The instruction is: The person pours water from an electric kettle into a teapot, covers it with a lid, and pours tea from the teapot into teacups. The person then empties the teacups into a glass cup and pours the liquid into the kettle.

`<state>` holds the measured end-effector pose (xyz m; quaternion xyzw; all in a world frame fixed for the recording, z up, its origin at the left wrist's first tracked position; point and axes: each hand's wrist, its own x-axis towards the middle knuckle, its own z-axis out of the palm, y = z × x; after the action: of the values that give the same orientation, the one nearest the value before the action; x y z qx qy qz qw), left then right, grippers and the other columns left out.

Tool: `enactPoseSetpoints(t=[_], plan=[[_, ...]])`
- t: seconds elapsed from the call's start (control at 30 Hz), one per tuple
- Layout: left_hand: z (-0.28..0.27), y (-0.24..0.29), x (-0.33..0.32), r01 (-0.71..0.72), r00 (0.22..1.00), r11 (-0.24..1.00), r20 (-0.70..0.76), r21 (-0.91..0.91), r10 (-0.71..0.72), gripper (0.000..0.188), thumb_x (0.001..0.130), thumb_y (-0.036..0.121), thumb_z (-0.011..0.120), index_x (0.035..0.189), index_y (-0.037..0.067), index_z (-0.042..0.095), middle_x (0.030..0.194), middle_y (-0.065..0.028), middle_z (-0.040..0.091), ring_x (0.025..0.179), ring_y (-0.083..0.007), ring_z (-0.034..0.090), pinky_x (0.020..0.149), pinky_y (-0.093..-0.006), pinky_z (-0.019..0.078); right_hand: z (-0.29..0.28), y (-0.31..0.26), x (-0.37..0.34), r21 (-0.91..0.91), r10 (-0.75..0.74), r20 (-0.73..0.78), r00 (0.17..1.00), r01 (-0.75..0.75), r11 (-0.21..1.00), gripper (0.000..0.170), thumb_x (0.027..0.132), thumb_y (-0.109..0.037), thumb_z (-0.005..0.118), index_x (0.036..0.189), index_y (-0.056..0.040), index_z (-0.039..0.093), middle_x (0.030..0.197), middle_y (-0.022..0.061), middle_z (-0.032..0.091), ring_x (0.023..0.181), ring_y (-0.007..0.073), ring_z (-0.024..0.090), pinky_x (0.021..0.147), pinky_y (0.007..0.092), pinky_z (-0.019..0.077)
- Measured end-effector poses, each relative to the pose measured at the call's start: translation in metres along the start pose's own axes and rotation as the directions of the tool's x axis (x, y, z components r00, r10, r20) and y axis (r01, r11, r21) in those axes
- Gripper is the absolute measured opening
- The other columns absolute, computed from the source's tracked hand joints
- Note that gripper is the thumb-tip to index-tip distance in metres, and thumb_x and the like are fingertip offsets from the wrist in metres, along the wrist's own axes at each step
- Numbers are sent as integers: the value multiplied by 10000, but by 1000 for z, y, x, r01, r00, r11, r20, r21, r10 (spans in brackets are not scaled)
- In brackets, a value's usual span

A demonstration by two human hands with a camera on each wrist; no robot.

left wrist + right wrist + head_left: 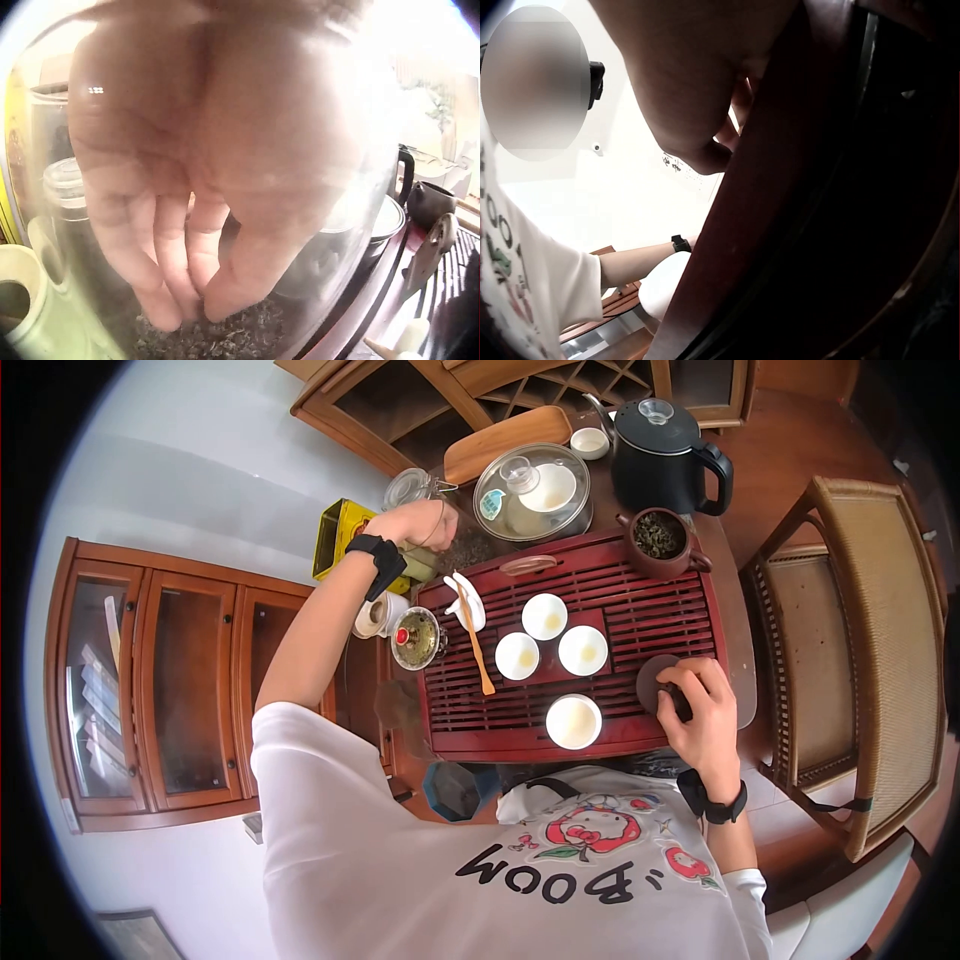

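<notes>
The left hand is dipped deep into a clear glass jar, which stands just beside the red tray. In the left wrist view, its thumb and fingers are bent in close to each other, with the tips down at the dry leaves. Whether any leaves are caught between the tips cannot be told. The thin glass is very near the hand on all sides, so the wrist would best be moved slowly and straight up and down. A small, soft pinch seems best, as dry leaves look easy to crush. If too many are grabbed, some could be dropped on the rim. A little shake over the jar would let the loose bits be dropped back inside.

The dark lid is on the near right part of the tray, and its knob is pinched by the curled fingers of the right hand. A light hold should be enough, with the lid held low and well away from the white cups, since they could be knocked.

The brown teapot is at the far right corner of the tray, with its top off and leaves showing inside. The wooden stick lies between the jar and the cups, and it should not be brushed by the sleeve or wrist.
</notes>
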<state>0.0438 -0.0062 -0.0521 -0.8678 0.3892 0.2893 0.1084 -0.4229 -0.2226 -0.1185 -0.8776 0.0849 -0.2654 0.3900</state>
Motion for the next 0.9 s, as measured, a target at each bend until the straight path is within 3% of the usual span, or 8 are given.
enactPoseSetpoints(t=[0.27,0.57,0.63,0.73,0.9], plan=[[-16,12,-17,28,997,994,75,-110,-20,184,745,116,751,912,39,739,814,-57,742,781,-205,691,704,-351,527,1,-1,0,1,12,1,1000,-12,1000,238,793,-23,765,1023,-61,719,1044,105,645,950,330,649,824,438,555],[-19,7,-27,-37,999,999,-32,-19,36,125,834,99,707,934,32,743,825,-77,749,784,-207,711,722,-358,547,0,-3,2,16,15,-5,1000,-14,1000,234,792,-17,765,1016,-56,715,1025,102,643,938,326,648,815,433,554],[-27,3,-28,-71,997,992,-21,-109,69,142,841,26,604,909,-7,726,883,-115,785,820,-240,760,764,-376,584,-2,-2,1,11,31,-13,999,-30,999,234,791,-14,765,1016,-55,712,1021,102,641,934,326,647,813,432,554],[-31,6,-36,-40,996,974,-92,-223,19,60,880,12,614,856,-10,664,838,-95,761,772,-210,748,721,-368,576,-2,-1,2,41,-26,-25,999,27,999,238,795,-5,761,1018,-57,696,1013,97,639,912,327,643,809,431,555],[-33,10,-42,-23,992,989,-123,-145,5,42,909,27,631,888,-3,650,841,-81,748,768,-198,724,725,-352,567,-2,-1,2,41,-27,-25,999,28,999,234,794,-7,764,1011,-56,692,1014,94,639,908,321,642,811,428,556]])
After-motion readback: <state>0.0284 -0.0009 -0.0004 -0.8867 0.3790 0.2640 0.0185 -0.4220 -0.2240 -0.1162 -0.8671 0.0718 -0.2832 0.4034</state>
